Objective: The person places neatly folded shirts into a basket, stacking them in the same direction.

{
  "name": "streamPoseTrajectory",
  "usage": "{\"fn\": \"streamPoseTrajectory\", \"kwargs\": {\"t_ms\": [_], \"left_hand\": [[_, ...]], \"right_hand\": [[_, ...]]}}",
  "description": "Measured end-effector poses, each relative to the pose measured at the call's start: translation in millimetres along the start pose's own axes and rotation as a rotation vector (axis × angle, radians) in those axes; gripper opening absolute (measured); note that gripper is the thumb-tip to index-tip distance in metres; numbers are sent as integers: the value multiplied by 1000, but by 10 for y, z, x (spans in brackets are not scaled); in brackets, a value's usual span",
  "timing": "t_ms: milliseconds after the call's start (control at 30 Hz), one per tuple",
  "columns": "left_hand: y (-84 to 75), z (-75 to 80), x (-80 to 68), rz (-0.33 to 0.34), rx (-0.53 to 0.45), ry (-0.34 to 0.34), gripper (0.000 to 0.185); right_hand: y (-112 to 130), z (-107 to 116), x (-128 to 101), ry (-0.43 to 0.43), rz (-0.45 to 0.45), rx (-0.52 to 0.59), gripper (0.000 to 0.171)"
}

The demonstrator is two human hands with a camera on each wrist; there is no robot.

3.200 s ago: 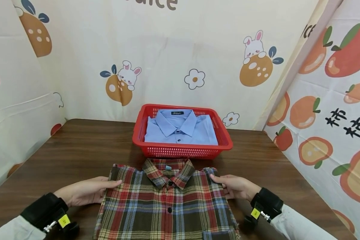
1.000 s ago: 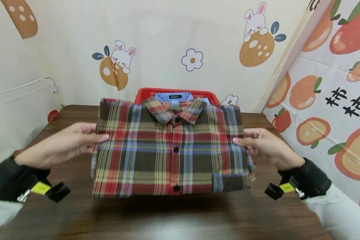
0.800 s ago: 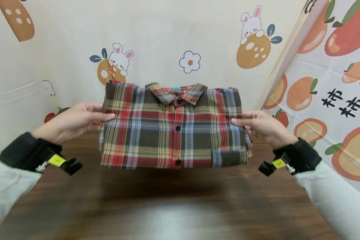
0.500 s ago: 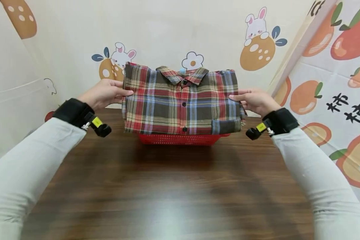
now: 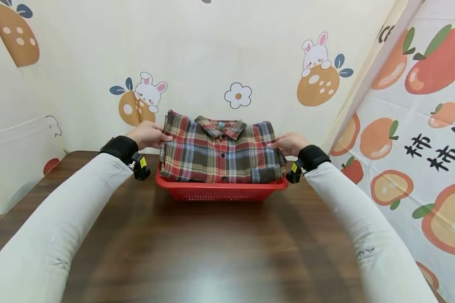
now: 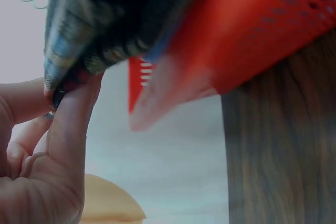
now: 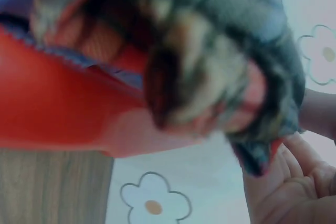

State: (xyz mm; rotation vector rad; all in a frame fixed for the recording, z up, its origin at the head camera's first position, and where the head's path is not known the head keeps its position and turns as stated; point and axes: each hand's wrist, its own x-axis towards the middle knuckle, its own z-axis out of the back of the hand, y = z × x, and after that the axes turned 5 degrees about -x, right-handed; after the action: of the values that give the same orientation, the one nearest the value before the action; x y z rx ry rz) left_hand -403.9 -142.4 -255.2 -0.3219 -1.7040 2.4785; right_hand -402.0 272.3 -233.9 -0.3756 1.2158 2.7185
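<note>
A folded plaid shirt (image 5: 221, 153), collar toward the back wall, lies over the opening of the red plastic basket (image 5: 218, 192). At its left edge my left hand (image 5: 148, 135) pinches the cloth between thumb and fingers. My right hand (image 5: 288, 144) grips the opposite edge the same way. In the left wrist view, the fingers (image 6: 73, 124) hold the folded layers just above the basket rim (image 6: 210, 51). The right wrist view shows blurred plaid layers (image 7: 210, 72) over the red rim (image 7: 63, 103). Slivers of blue cloth show beneath; the rest of the blue shirt is hidden.
The basket stands on a dark brown wooden table (image 5: 212, 244), near its back edge. A printed cloth wall (image 5: 197, 54) rises close behind. Another fruit-patterned cloth (image 5: 409, 160) borders the right side.
Both hands have lifted the plaid shirt from the table front, carried it forward over the basket and lowered it there. It now covers the light blue shirt seen earlier.
</note>
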Motion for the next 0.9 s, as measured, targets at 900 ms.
{"fn": "streamPoseTrajectory", "kwargs": {"t_ms": [900], "left_hand": [[85, -202, 29, -33, 548, -206, 32]], "right_hand": [[40, -126, 21, -247, 52, -307, 31]]}}
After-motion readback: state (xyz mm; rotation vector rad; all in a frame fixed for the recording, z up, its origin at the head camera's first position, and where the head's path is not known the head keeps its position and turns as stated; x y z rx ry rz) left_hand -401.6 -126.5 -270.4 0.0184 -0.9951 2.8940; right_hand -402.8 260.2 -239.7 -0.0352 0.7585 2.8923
